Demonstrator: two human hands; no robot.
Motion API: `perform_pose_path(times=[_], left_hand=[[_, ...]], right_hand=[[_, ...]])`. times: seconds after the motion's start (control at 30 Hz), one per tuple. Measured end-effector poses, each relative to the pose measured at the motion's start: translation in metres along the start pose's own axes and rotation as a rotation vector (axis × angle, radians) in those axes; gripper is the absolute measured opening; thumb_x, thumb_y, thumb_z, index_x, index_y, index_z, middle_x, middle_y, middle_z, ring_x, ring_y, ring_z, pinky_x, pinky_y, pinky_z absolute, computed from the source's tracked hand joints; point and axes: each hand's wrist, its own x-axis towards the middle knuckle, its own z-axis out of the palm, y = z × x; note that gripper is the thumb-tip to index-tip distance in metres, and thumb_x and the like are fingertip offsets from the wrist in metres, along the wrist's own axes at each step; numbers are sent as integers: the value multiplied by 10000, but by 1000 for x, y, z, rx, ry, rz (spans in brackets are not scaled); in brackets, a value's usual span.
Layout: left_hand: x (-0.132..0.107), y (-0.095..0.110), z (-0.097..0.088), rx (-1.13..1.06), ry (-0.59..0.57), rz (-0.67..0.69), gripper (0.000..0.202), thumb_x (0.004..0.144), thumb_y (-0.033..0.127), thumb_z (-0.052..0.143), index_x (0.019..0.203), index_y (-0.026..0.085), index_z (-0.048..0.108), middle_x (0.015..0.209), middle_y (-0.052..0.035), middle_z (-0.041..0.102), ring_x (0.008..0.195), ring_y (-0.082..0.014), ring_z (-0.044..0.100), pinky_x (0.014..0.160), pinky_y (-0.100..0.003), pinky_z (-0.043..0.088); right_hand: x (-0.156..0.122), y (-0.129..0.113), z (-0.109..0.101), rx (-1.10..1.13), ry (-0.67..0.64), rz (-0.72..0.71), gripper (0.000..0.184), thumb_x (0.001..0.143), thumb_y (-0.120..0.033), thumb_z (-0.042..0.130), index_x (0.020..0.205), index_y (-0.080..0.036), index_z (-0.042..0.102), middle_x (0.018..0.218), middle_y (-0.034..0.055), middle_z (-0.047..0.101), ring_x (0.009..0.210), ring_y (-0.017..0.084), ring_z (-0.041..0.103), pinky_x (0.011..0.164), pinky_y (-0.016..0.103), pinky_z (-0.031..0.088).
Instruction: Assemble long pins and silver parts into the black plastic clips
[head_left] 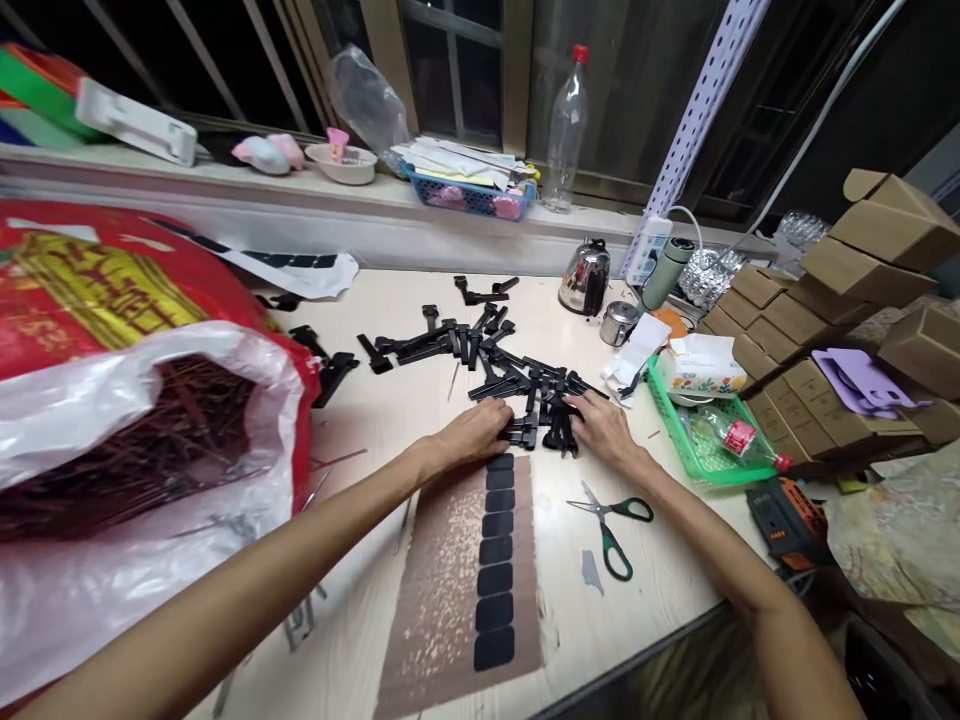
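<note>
A pile of black plastic parts [499, 365], each a short bar with a wider, flat end, lies in the middle of the table. At its near edge, my left hand [480, 428] has its fingers curled against several of these parts. My right hand [602, 428] closes on other parts from the right side of the same cluster. Its fingertips are partly hidden among the black pieces. Below the hands runs a brown backing sheet [442, 600] bearing a column of black rounded-square pads [495, 578]. Green-and-black handled scissors [615, 520] lie open right of the sheet.
A big red bag [135, 270] full of thin dark-red pieces stands at left. On the right are a green basket [679, 430], stacked cardboard boxes [810, 400] and an orange-black tool [787, 520]. A kettle [585, 278] and steel cup [619, 323] stand at the back.
</note>
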Motion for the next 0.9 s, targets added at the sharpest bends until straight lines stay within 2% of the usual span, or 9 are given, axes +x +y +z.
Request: perform_pose_path(times=[0.1, 0.2, 0.33, 0.43, 0.53, 0.63, 0.73, 0.9], left_hand=[[2, -2, -3, 70, -36, -58, 227, 716, 87, 526, 931, 134, 580, 951, -143, 638, 937, -276, 605, 813, -367, 495], [-3, -6, -2, 76, -25, -124, 290, 688, 19, 474, 943, 133, 552, 944, -148, 640, 888, -267, 630, 779, -372, 503], [-17, -10, 1, -30, 91, -244, 181, 788, 134, 426, 943, 152, 518, 925, -126, 628, 831, -255, 648, 715, -359, 510], [-27, -7, -3, -278, 231, -389, 134, 812, 252, 429, 898, 184, 506, 795, -61, 619, 750, -245, 647, 652, -338, 503], [-40, 5, -13, -651, 362, -567, 152, 784, 349, 503, 766, 199, 502, 590, 10, 540, 589, -204, 603, 540, -290, 468], [-57, 20, -23, -1122, 374, -666, 300, 751, 471, 592, 727, 181, 518, 474, 61, 457, 421, -127, 498, 437, -238, 415], [-77, 31, -28, -1467, 339, -673, 342, 738, 469, 667, 828, 161, 549, 538, 33, 566, 451, -108, 548, 470, -224, 471], [-107, 41, -25, -1717, 370, -771, 177, 818, 292, 648, 869, 147, 562, 680, -43, 675, 530, -135, 639, 516, -247, 548]], right_hand=[[10, 12, -2, -97, -121, -221, 421, 858, -91, 455, 1251, -208, 553, 980, 69, 606, 845, 163, 570, 663, 238, 412], [15, 21, -5, -189, -170, -366, 372, 880, -94, 449, 1210, -215, 571, 984, 66, 600, 838, 162, 542, 628, 241, 361], [10, 25, -8, -333, -186, -516, 298, 909, -114, 457, 1153, -227, 583, 991, 59, 604, 846, 174, 525, 616, 260, 335], [4, 22, -9, -419, -184, -564, 262, 937, -112, 421, 1129, -205, 572, 964, 59, 607, 834, 175, 533, 645, 279, 358], [3, 14, -6, -447, -180, -569, 280, 942, -87, 393, 1146, -197, 550, 967, 63, 604, 846, 177, 548, 681, 295, 389], [5, 3, -3, -460, -234, -545, 281, 943, -78, 376, 1134, -188, 550, 980, 72, 594, 840, 174, 571, 659, 289, 406], [7, -7, -3, -459, -313, -547, 240, 950, -91, 362, 1040, -163, 573, 1048, 91, 572, 875, 179, 585, 655, 286, 421], [1, -16, -4, -403, -392, -441, 253, 936, -68, 335, 1083, -136, 530, 1107, 114, 549, 897, 184, 583, 690, 289, 444]])
